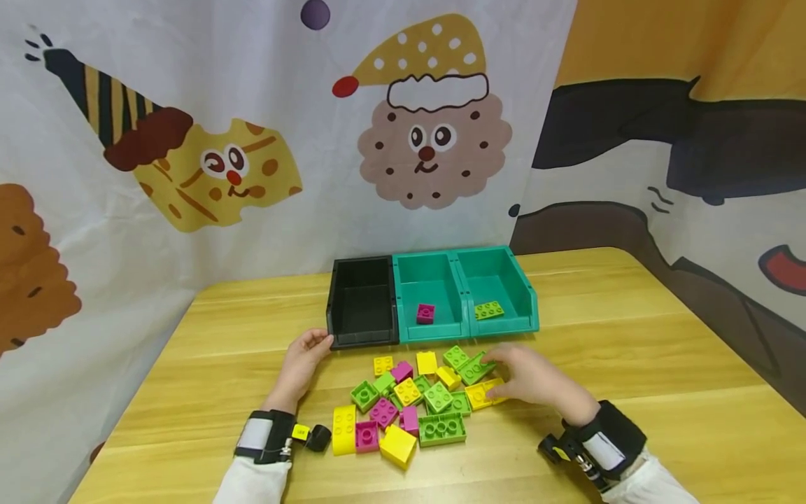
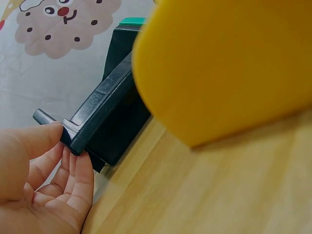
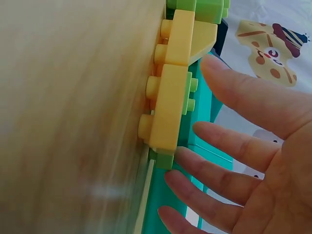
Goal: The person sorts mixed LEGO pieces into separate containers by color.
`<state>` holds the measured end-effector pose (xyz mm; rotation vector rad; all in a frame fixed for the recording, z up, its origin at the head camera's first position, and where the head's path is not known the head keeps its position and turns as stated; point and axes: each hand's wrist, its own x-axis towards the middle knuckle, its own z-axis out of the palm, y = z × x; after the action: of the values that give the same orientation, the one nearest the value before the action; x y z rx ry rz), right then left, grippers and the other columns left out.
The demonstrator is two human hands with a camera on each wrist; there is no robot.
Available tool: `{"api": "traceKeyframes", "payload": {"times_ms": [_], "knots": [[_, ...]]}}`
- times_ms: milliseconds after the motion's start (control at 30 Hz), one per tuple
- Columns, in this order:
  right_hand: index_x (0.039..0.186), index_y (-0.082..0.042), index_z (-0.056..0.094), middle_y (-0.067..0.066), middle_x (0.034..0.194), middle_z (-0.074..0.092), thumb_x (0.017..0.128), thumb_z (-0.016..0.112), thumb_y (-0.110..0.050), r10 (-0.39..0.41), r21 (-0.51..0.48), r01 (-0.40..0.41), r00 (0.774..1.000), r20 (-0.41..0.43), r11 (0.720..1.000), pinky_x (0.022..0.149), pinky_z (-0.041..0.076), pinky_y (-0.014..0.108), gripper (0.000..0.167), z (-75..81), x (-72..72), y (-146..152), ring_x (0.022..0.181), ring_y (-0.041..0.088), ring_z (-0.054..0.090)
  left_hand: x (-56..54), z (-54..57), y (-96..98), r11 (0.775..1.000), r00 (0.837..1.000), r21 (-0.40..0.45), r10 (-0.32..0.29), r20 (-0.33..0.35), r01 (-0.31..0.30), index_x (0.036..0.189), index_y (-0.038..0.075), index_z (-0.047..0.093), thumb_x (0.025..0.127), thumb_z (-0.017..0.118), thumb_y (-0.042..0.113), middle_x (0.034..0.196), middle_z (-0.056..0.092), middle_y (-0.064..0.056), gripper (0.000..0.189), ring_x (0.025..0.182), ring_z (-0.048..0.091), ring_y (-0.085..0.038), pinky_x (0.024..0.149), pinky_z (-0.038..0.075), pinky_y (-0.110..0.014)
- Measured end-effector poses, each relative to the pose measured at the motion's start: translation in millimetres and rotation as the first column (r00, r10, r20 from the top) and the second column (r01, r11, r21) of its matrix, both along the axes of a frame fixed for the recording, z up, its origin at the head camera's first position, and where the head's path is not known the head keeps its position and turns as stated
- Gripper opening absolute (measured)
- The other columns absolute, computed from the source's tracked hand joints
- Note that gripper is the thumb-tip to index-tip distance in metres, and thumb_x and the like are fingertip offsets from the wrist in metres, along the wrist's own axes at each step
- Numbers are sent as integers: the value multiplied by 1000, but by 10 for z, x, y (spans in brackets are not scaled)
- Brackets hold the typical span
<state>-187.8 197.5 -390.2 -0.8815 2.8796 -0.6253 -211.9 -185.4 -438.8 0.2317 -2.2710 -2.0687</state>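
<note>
Left hand (image 1: 302, 367) is pinching the black bin (image 1: 363, 301) by its near-left corner, toward the table's (image 1: 661, 357) far edge. Right hand (image 1: 532, 374) is hovering, fingers straight and apart, holding nothing, by the yellow brick (image 1: 478, 396) and green brick (image 1: 475, 369), which are lying farther from that edge. Contact: cannot tell. Judgement: squaring thumb and fingers to one brick's sides should be sparing its neighbours.

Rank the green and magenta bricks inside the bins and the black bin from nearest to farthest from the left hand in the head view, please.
1. Black bin: leftmost, pinched by the left hand.
2. Magenta brick: in the middle bin.
3. Green brick: in the right bin.
</note>
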Motion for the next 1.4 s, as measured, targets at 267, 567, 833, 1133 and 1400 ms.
{"api": "traceKeyframes", "payload": {"times_ms": [267, 567, 833, 1133, 1400], "knots": [[110, -4, 65, 11, 112, 64, 65, 85, -25, 1, 26, -2, 1000, 30, 1000, 90, 48, 48, 54, -13, -8, -7, 103, 31, 59, 11, 21, -13, 1000, 1000, 2, -4, 6, 4, 112, -5, 53, 95, 57, 11, 89, 56, 5, 24, 83, 52, -5, 77, 47, -16], [107, -5, 66, 8, 108, 60, 73, 81, -23, -3, 18, 2, 998, 57, 1000, 74, 51, 32, 41, -23, -15, -14, 87, 16, 56, 8, 13, -22, 1000, 1000, 12, -4, 0, 4, 112, -5, 53, 94, 57, 10, 89, 56, 6, 23, 83, 53, -4, 77, 48, -15], [102, -7, 67, 0, 98, 60, 73, 80, -32, 32, -8, -31, 999, 37, 999, 68, 47, 26, 40, -15, 14, 0, 80, 11, 51, 20, 19, -12, 1000, 1000, 0, -2, 14, 2, 114, -5, 53, 94, 58, 11, 90, 57, 5, 26, 83, 52, -4, 76, 47, -15], [100, -12, 63, 0, 100, 52, 61, 88, -30, 53, 14, -55, 992, 119, 998, 73, 48, 33, 49, 53, 88, -15, 85, 15, 49, 18, 15, -5, 1000, 1000, 3, -7, 4, 7, 113, -6, 53, 94, 57, 10, 90, 56, 5, 25, 83, 51, -5, 76, 47, -15], [94, -13, 61, -4, 92, 55, 62, 87, -14, 94, 7, -95, 991, 99, 995, 73, 48, 29, 40, 51, 86, -7, 82, 12, 51, 18, 13, 0, 1000, 1000, 13, 1, -1, -1, 111, -6, 53, 94, 57, 9, 89, 56, 5, 23, 83, 52, -5, 76, 47, -15]]}}
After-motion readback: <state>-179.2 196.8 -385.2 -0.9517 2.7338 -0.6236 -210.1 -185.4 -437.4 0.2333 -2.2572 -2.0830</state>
